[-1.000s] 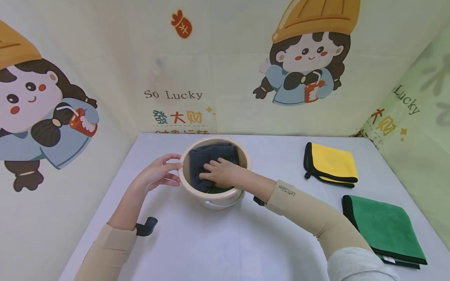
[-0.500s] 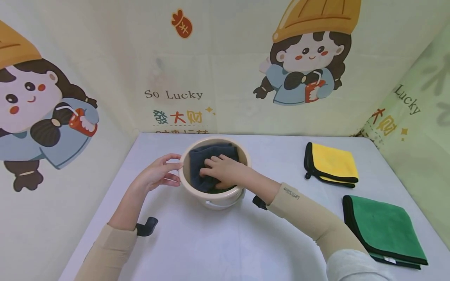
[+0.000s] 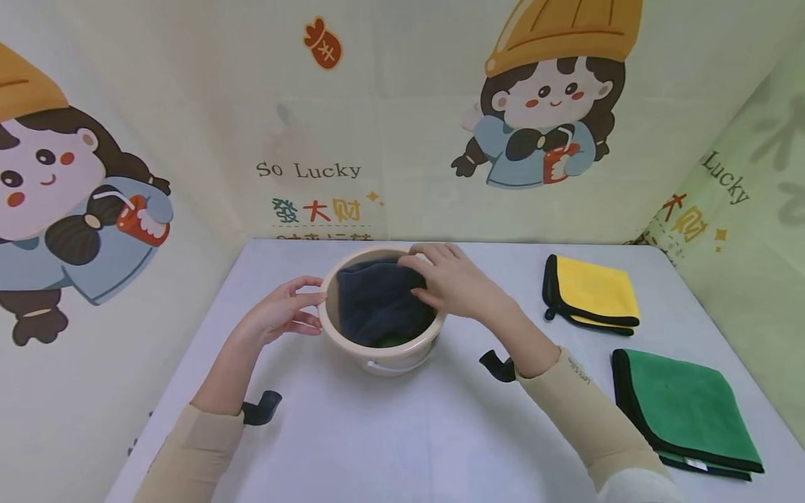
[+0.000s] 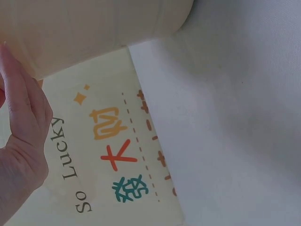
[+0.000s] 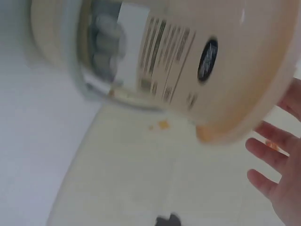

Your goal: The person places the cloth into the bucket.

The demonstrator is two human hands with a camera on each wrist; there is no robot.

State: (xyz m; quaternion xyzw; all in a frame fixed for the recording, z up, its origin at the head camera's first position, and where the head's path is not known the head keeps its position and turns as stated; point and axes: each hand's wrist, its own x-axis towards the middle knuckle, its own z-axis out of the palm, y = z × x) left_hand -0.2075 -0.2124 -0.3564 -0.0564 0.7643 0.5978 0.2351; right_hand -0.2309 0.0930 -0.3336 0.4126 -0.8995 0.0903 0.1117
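Note:
A beige bucket (image 3: 391, 358) stands on the grey table, with a dark grey cloth (image 3: 374, 300) stuffed inside and a bit of green cloth (image 3: 393, 341) showing beneath it. My left hand (image 3: 286, 313) rests against the bucket's left rim with fairly straight fingers; in the left wrist view the hand (image 4: 23, 141) lies beside the bucket wall (image 4: 94, 33). My right hand (image 3: 449, 279) hovers over the right rim, fingertips at the cloth's far edge. The right wrist view shows its spread fingers (image 5: 273, 160) beside the labelled bucket (image 5: 211, 61), holding nothing.
A folded yellow cloth with black edging (image 3: 594, 293) lies at the back right of the table (image 3: 409, 433). A folded green cloth (image 3: 685, 409) lies nearer me on the right. Printed cartoon walls enclose the table on three sides.
My right hand has lifted out of the bucket, off the grey cloth, and moved right to the rim. The left hand and the bucket have stayed put.

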